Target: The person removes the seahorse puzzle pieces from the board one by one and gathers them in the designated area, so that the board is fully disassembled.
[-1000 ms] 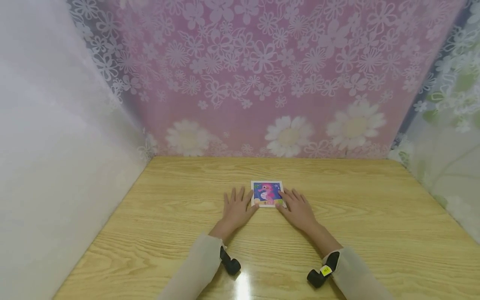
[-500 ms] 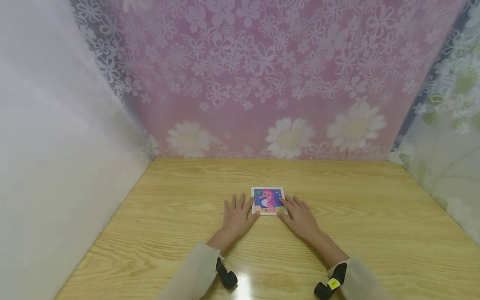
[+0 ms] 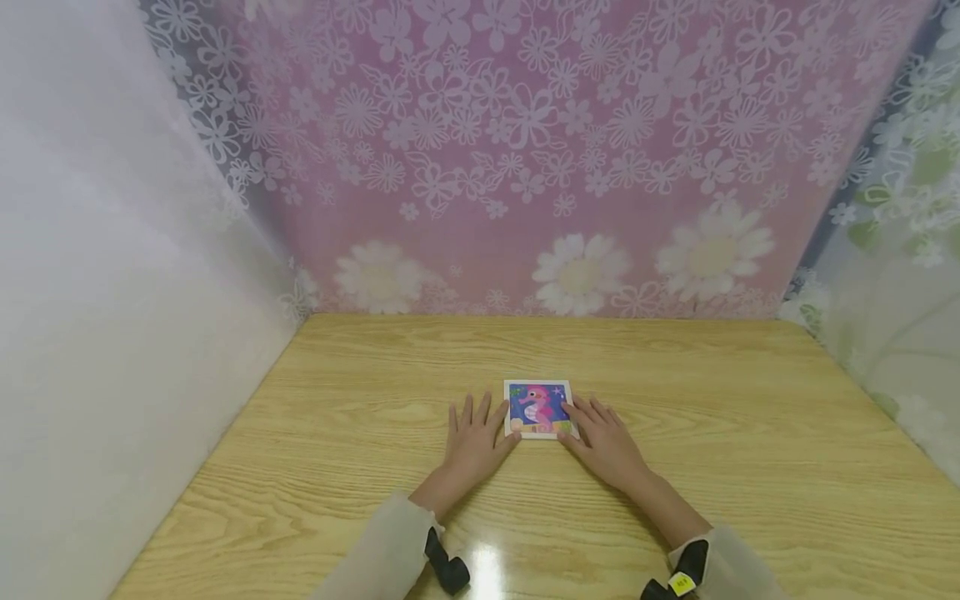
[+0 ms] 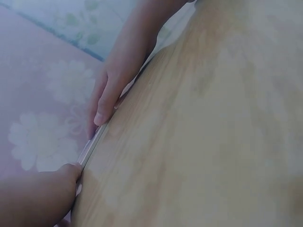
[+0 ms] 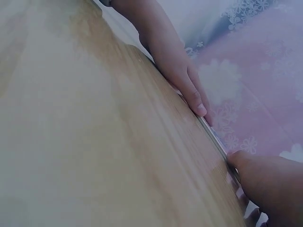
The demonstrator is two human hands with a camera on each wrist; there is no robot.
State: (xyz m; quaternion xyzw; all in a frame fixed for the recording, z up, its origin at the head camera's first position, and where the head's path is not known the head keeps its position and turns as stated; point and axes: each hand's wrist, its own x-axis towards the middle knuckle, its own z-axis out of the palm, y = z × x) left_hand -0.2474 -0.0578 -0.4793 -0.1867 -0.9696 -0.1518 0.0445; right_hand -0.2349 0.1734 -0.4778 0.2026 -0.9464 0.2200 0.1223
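A small square picture board [image 3: 537, 409] with a white border lies flat on the wooden table. It shows a pink seahorse on blue. My left hand [image 3: 471, 450] rests beside it, fingers spread, with thumb and index finger touching its left edge and lower left corner. On the other side my right hand [image 3: 607, 450] lies with fingers extended; its thumb and index finger touch the right edge and lower right corner. Seen edge-on in the left wrist view, the board [image 4: 90, 150] is thin and lies between both hands. The right wrist view shows the board's edge [image 5: 214, 136] likewise.
The wooden table [image 3: 360, 367] reaches back to a pink flowered curtain [image 3: 465, 167]. A pale wall covering [image 3: 112, 317] stands on the left, and a leafy one [image 3: 900, 333] on the right. Black wrist cameras sit at both cuffs.
The picture board has slid a little toward me, and both hands have come back along with it. Their fingers keep touching its sides.
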